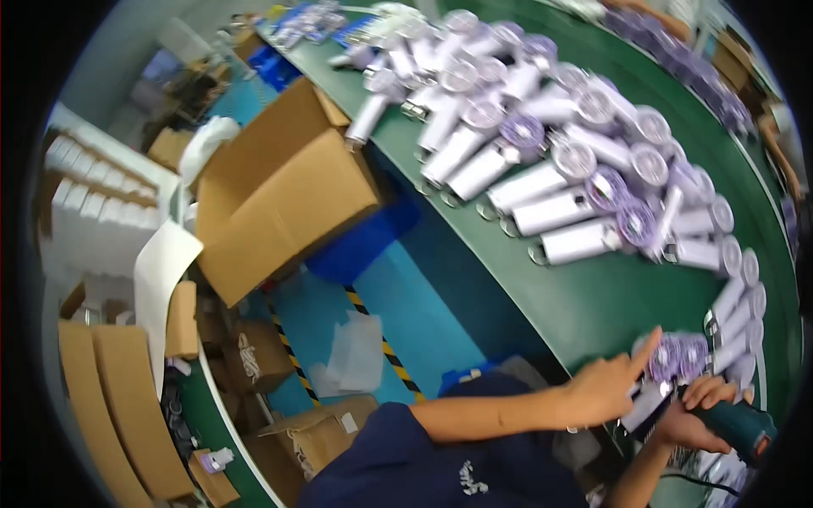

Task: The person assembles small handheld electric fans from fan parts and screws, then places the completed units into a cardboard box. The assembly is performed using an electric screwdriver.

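Note:
At the lower right, my left hand (605, 385) is at a white handheld fan (663, 360) with a purple round head. Its index finger stretches along the head's edge, while the other fingers curl by the handle, partly hidden. A second purple fan head (694, 356) sits close beside. My right hand (690, 419) grips a dark green power screwdriver (738, 426) with an orange spot at its rear; its front end points left toward the white handle, and the exact tip is blurred. A cable trails below the tool.
Many white handheld fans (542, 182) lie heaped on the green bench (542, 296), with more along its right edge. An open cardboard box (288, 212) stands left of the bench. Striped tape (389, 360) and plastic sheets (351, 356) lie on the blue floor. Other people's arms (779, 152) show across the bench.

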A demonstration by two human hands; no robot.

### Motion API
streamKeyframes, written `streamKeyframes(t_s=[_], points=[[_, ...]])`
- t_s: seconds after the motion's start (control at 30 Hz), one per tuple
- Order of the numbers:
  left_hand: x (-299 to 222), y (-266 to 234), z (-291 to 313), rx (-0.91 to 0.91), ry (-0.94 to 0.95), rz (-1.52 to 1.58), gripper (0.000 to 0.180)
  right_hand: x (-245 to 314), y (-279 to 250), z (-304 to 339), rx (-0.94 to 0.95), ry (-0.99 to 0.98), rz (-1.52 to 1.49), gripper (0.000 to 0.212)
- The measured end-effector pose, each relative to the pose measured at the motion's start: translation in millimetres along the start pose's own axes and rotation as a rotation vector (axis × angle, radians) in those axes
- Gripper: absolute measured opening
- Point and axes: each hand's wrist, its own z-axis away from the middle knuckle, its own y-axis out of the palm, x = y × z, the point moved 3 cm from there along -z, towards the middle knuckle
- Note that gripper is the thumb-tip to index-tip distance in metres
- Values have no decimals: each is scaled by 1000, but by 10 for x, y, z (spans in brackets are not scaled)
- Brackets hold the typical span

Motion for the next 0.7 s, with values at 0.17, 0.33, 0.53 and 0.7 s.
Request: streamKeyframes(t_s=[0.17,0.33,0.53,0.7], points=[[62,-433,121,-151,-87,27,98,113,-47,-48,103,63,-506,93],[-81,-298,13,-227,9,28,90,246,-587,4,214,-61,-147,86],[-147,-126,-22,-200,-106,27,90,277,-914,71,112,-57,-240,95],[-184,-79,-26,-245,-137,3,91,212,-1029,37,39,-47,-250,98]])
